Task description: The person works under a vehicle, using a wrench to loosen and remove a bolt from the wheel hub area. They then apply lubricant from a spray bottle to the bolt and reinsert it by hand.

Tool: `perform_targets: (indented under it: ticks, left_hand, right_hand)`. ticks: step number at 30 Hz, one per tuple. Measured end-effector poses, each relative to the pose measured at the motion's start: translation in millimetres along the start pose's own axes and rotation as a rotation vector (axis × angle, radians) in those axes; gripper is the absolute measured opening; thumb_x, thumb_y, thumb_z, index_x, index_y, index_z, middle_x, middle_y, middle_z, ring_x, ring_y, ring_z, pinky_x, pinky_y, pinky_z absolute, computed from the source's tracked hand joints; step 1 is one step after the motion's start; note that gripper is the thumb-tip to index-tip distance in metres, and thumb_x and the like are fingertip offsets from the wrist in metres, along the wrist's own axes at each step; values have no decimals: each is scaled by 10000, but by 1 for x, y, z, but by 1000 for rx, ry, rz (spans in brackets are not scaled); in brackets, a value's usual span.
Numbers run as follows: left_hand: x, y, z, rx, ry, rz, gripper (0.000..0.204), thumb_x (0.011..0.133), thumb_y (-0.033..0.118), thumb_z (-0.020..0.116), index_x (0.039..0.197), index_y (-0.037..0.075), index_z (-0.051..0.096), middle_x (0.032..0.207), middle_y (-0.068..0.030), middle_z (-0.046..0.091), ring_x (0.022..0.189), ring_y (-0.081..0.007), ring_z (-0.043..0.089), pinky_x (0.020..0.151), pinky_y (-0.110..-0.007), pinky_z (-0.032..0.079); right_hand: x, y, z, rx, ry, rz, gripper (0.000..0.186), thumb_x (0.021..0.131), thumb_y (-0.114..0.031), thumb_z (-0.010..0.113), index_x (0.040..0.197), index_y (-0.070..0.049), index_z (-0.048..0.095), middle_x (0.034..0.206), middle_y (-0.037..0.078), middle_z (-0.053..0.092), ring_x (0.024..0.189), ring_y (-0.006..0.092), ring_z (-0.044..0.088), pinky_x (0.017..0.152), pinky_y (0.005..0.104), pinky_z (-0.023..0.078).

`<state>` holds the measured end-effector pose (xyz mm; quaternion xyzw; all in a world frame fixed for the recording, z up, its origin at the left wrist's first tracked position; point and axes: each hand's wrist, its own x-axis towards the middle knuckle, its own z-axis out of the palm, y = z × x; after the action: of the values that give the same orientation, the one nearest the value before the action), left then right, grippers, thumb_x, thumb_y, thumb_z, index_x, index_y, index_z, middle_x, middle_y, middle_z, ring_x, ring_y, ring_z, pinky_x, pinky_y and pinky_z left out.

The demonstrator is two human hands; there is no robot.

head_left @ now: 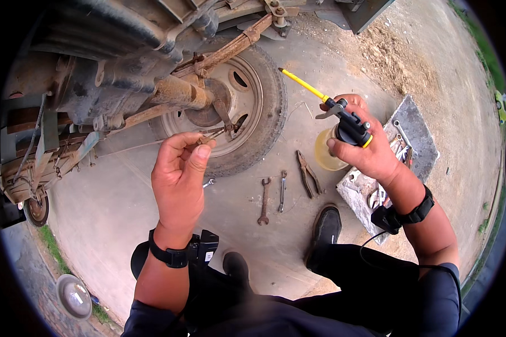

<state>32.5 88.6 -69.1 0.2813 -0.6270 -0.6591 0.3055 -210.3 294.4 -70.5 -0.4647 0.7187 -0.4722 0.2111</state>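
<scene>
Basin: a round grey basin [74, 296] is sitting far below and left of the wheel; its contents are too indistinct to tell.
Left hand: this hand [177, 174] is hovering before the wheel's lower left side, thumb and forefinger closing together on a small metal piece [212, 136].
Wheel: the tyred wheel [254, 104] is standing beneath rusty vehicle parts.
Loose tools: a rusty spanner [263, 201], a shiny spanner [283, 191] and pliers [307, 173] are lying below the wheel.
Pump oiler: right of the wheel, its see-through body [327, 150] is looking yellowish, its yellow spout [305, 84] pointing toward the tyre.
Right hand: its fingers are wrapping closely around the oiler's black head; the hand [374, 149] is gripping firmly.
Tray: farther right of the wheel, a worn grey tray [427, 147] is holding several spanners [399, 128].
</scene>
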Motion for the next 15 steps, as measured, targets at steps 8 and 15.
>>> perform_targets:
  ticks: [8,15]
  left_hand:
    - [-3,1,-6,114,29,13,223,966,91,643,1161,0,583,1036,-101,683,959,-140,633,886,-268,480]
    - [-9,1,-13,193,71,-8,226,974,113,639,1162,-3,588,1048,-95,683,1001,-149,645,908,-272,477]
  right_hand:
    - [9,133,-35,-181,288,406,471,754,-240,827,1167,-71,678,972,61,515,909,214,579,819,362,483]
    - [10,188,-38,-515,308,579,647,690,-413,883,1213,-94,676,1123,129,663,1032,250,657,909,362,513]
